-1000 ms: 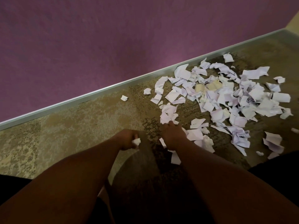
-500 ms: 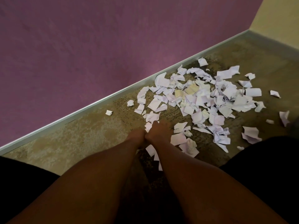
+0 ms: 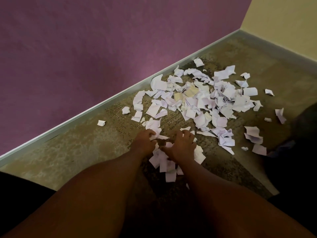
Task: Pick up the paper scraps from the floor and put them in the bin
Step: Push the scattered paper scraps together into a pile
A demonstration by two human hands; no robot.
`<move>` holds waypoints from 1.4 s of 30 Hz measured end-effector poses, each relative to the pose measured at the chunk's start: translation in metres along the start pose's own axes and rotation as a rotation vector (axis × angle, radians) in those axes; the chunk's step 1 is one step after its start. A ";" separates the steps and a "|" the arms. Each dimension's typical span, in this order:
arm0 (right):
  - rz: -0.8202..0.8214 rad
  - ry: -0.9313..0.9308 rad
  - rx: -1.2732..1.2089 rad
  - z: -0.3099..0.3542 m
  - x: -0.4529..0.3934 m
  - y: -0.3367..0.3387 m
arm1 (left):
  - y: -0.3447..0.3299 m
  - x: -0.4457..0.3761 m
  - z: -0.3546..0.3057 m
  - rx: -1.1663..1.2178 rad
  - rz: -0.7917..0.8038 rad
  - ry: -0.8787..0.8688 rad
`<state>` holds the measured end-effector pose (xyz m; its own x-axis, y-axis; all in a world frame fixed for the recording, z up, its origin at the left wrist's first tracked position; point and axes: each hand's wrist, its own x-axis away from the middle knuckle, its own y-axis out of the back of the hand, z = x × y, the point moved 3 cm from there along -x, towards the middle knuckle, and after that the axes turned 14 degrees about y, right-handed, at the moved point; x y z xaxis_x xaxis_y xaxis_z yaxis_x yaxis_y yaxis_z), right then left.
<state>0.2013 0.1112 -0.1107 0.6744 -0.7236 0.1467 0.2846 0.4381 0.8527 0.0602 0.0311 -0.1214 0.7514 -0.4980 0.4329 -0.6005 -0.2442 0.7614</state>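
A: Head view. White torn paper scraps [image 3: 197, 102] are spread over the mottled tan carpet [image 3: 77, 148], heaped near the pale skirting strip [image 3: 85, 112] under the purple wall [image 3: 85, 48]. No bin is seen.

B: Hands?

A: Left hand [image 3: 145, 140] is curled, fingers closed on a crumpled white scrap [image 3: 153, 137]. Right hand [image 3: 181, 146] is laid palm-down, fingers [image 3: 186, 133] spread apart over the near scraps, nothing clamped.

B: Why so?

A: Judged: loose pieces are being raked together by the right so a fistful can be collected in the left.

B: Orientation?

A: The heap's long axis is run roughly along the skirting, toward the yellow wall [image 3: 283, 19] corner. Single scraps are pointed randomly.
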 end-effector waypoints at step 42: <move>-0.261 0.143 0.183 -0.049 -0.035 -0.039 | -0.023 -0.098 -0.012 -0.363 0.074 -0.450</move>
<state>0.2000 0.1454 -0.1730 0.6875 -0.7108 -0.1487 0.3416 0.1359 0.9300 0.0041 0.0954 -0.1752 0.4736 -0.8267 0.3038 -0.4547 0.0659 0.8882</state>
